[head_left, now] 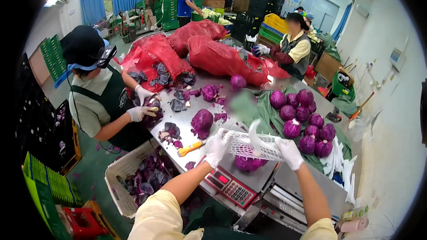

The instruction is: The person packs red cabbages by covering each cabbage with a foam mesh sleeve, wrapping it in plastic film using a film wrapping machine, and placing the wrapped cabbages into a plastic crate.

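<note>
My left hand [216,148], in a white glove, is closed on one end of a white foam net sleeve [262,147]. The other end is gripped by my right hand [290,153], also gloved, so the net stretches between them. Beneath the net, a purple cabbage [248,163] rests on the plate of a red scale [231,188]. A yellow-handled knife [191,148] lies left of the scale, near my left hand. Another purple cabbage [202,121] sits farther back on the metal table [178,120].
Several cabbages [307,120] stand on green cloth at the right. Red mesh sacks [218,55] lie at the back. A white crate [116,186] holds leaves at the lower left. One co-worker [106,93] handles a cabbage at left; another [296,46] stands behind the sacks.
</note>
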### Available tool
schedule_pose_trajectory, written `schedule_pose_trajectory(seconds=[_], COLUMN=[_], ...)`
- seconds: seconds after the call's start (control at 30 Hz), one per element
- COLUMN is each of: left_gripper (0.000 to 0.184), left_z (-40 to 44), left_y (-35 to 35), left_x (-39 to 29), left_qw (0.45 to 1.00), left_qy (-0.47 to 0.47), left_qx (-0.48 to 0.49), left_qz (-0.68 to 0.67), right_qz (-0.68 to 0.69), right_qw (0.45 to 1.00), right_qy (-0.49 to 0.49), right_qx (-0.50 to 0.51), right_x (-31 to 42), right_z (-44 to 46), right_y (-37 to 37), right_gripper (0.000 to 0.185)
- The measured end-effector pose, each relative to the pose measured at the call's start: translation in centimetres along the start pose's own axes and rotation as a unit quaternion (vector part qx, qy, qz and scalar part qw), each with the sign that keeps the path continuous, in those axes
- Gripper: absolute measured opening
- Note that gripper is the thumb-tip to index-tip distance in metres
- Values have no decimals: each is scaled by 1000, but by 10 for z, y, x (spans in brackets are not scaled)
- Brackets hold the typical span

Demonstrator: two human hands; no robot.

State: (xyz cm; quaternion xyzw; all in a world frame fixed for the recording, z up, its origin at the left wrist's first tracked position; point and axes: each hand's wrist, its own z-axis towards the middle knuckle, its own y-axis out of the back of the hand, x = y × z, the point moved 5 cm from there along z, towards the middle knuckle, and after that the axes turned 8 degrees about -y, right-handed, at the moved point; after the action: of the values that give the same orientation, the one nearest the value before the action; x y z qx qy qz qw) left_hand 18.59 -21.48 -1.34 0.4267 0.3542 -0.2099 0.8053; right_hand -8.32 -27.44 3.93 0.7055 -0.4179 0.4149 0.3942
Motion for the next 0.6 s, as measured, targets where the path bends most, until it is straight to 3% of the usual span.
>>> schedule_pose_trajectory(seconds=[0.03, 0.07, 0.1, 0.13, 0.17, 0.2, 0.23, 0.27, 0.33, 0.4, 0.43, 0.47, 0.5, 0.53, 0.57, 0.6], left_gripper=[31, 30, 30, 23, 19, 19, 21, 19, 17, 19, 22, 22, 27, 33, 39, 43], left_z=[11, 17, 21, 15, 1, -12, -24, -29, -36, -44, -48, -52, -60, -78, -86, -91], left_y=[-7, -18, -30, -54, -71, -68, -84, -88, -79, -66, -56, -42, -40, -41, -35, -28], left_x=[10, 18, 30, 46, 47, 34, 41, 43, 39, 32, 29, 16, 11, -7, -27, -40], left_qw=[1000, 996, 983, 961, 925, 946, 949, 965, 979, 990, 994, 993, 890, 632, 539, 505], left_qy=[-4, -7, -10, -68, -114, -83, -144, -135, -127, -80, -36, -31, 211, 416, 396, 353], left_qx=[-6, 37, 78, 175, 269, 257, 230, 174, 124, 109, 96, 102, 189, 238, 281, 320], left_qz=[-5, 78, 163, 202, 244, 179, 160, 140, 101, 25, -43, -46, -359, -609, -688, -720], right_qz=[-186, -363, -513, -673, -701, -709, -718, -632, -385, -212, -214, -198, -181, -183, -159, -132], right_qw=[978, 914, 837, 727, 703, 671, 646, 717, 906, 972, 971, 978, 977, 977, 984, 990], right_qy=[62, 121, 111, 125, 115, 195, 157, 224, 86, -97, -100, -17, 66, 60, 56, 55], right_qx=[-67, -134, -155, -55, 38, 98, 205, 192, 156, -26, -28, -61, -92, -90, -50, -11], right_x=[2, 0, -32, -42, -65, -96, -69, -120, -126, -114, -98, -73, -50, -38, -26, -13], right_z=[26, 59, 105, 120, 131, 140, 97, 125, 110, 80, 62, 38, 13, -7, -24, -41], right_y=[4, 7, 11, -4, -9, -18, -39, -36, -32, -31, -39, -45, -50, -55, -63, -69], right_gripper=[30, 32, 35, 36, 33, 37, 32, 35, 39, 34, 34, 36, 40, 40, 36, 33])
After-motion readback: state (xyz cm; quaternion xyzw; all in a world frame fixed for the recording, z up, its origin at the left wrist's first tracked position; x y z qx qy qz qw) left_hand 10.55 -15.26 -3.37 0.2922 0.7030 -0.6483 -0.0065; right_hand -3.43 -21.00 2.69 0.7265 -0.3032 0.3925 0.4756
